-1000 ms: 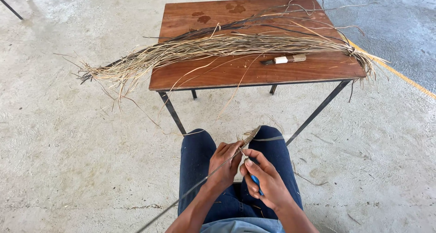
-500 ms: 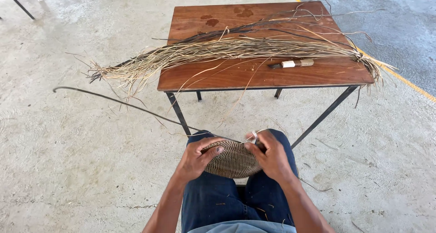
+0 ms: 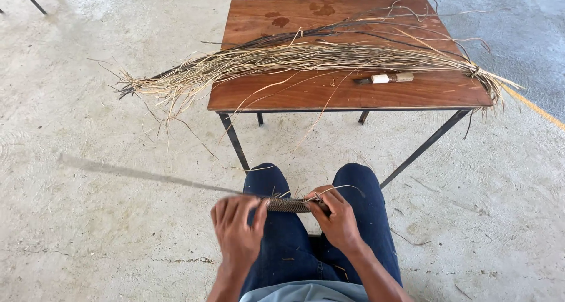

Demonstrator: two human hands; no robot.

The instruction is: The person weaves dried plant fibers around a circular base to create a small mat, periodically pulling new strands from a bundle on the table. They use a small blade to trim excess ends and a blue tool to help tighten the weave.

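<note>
A seated person holds a small woven piece (image 3: pixel 289 205) edge-on above their knees. The left hand (image 3: pixel 237 231) and right hand (image 3: pixel 336 218) each grip an end, steadying it. Loose straw (image 3: pixel 306 58) and a knife (image 3: pixel 385 78) lie on the table (image 3: pixel 329 93) ahead, within reach.

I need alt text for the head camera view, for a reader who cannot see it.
Seen from above, a seated person's left hand and right hand hold a small woven piece edge-on over their knees. In front stands a brown wooden table carrying a long bundle of dry straw-like fibres and a small knife.
</note>
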